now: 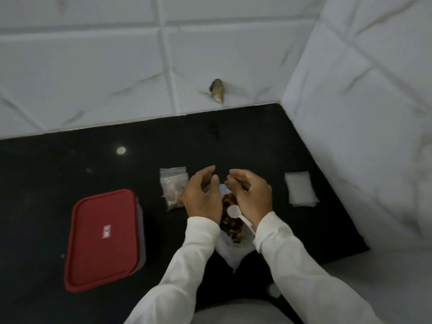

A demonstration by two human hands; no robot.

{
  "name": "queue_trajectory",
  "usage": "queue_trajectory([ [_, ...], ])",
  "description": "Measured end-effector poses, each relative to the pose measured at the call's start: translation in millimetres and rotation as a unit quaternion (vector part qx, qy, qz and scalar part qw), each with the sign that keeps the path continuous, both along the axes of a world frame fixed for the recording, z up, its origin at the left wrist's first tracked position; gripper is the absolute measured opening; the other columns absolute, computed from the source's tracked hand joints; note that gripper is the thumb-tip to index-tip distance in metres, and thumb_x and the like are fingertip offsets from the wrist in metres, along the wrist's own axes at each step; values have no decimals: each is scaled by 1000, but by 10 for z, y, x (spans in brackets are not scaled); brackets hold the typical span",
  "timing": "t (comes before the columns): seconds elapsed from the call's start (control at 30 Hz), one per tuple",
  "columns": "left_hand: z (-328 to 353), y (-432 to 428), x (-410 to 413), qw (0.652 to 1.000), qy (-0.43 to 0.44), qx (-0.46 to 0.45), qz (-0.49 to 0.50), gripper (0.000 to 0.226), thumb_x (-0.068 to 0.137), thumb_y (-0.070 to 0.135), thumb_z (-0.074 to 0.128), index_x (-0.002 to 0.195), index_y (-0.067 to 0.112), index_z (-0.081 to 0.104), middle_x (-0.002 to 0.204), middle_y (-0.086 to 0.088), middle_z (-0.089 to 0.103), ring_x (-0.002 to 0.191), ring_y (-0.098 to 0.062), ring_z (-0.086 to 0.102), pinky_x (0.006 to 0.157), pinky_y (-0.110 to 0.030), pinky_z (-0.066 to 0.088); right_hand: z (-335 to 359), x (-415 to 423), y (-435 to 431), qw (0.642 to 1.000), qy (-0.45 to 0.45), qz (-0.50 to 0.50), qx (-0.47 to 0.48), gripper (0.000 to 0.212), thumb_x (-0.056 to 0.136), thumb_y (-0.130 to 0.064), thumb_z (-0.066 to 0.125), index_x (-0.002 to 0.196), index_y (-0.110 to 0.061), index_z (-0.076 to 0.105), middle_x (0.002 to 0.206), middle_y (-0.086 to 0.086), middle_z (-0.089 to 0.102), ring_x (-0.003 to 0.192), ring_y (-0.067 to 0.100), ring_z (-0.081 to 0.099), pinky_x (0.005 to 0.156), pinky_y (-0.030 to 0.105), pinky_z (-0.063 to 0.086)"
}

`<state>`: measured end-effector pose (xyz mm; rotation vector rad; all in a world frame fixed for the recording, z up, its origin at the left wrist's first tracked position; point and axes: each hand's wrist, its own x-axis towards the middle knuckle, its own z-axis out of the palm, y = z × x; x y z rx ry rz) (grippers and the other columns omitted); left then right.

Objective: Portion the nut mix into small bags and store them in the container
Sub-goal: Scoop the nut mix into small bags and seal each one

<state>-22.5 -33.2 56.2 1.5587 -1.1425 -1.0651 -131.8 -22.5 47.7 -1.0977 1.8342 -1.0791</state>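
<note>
Though its label (106, 231) blurs, red-lidded container (93, 253), nut mix bag (228, 250)

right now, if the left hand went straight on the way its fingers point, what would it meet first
Probably the white tiled wall, past open black countertop. The left hand looks set to pass narrowly beside the right hand; depth is unclear.

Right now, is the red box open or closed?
Closed. The red lid lies flat over the whole container, with no gap showing along its edges.
</note>
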Motion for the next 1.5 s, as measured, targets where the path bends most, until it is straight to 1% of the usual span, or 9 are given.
queue_trajectory([
  [0.07,131,67,-283,996,52,-2,-76,20,95,13,61,107,27,68,106,13,68,98,6,63,80,-5,47,21,-297,152,999,-1,-42,-10,21,89,-17,68,105,-30,67,95,-16,70,89,-7,65,80,12,51],
  [0.17,130,139,-752,977,131,47,-160,19,94,11,61,107,24,69,104,6,72,99,-3,67,91,-25,54,-36,-732,332,994,4,-113,-14,19,89,-13,67,105,-22,69,94,-13,70,84,-3,67,79,18,55],
  [0.27,-24,182,-1232,959,142,130,-206,20,95,17,60,106,33,65,111,5,71,106,-8,66,98,-35,52,-145,-1132,440,985,36,-166,8,19,90,-14,66,107,-21,69,96,-12,69,81,-5,65,74,12,51],
  [0.5,-300,245,-1975,956,82,238,-153,39,99,16,49,139,18,52,138,0,53,128,-21,51,110,-34,39,-608,-1811,399,972,111,-193,72,28,88,-10,65,116,-7,64,110,9,68,96,17,63,81,23,48],
  [0.6,-389,184,-2096,955,68,260,-128,42,99,14,49,140,20,50,142,-1,52,131,-21,49,108,-33,39,-771,-1928,298,966,162,-160,123,37,85,-18,69,120,-9,61,118,12,62,109,29,59,91,36,50],
  [0.83,-517,62,-2169,938,53,324,-115,39,99,19,50,137,25,52,142,-1,49,128,-24,50,105,-39,45,-916,-2001,231,960,179,-128,176,51,80,-25,74,126,-15,55,131,10,52,119,29,48,94,39,45],
  [1.1,-552,-24,-2154,937,38,322,-128,35,98,20,53,132,28,54,137,-1,49,120,-22,53,89,-31,46,-957,-2015,212,969,119,-171,131,40,83,-18,69,121,-17,56,125,7,52,111,25,54,91,40,50],
  [1.3,-571,-15,-2124,936,43,323,-131,31,97,19,54,126,29,57,134,0,50,119,-21,53,99,-39,49,-897,-2003,299,970,109,-202,75,21,89,-21,65,108,-15,62,110,6,60,98,20,58,78,30,48],
  [1.5,-285,-47,-1917,973,67,192,-111,32,95,17,60,124,31,57,127,7,56,113,-9,56,88,-22,48,-444,-1892,434,980,3,-197,-12,12,90,-28,65,102,-26,65,100,-8,67,93,8,63,78,25,53],
])
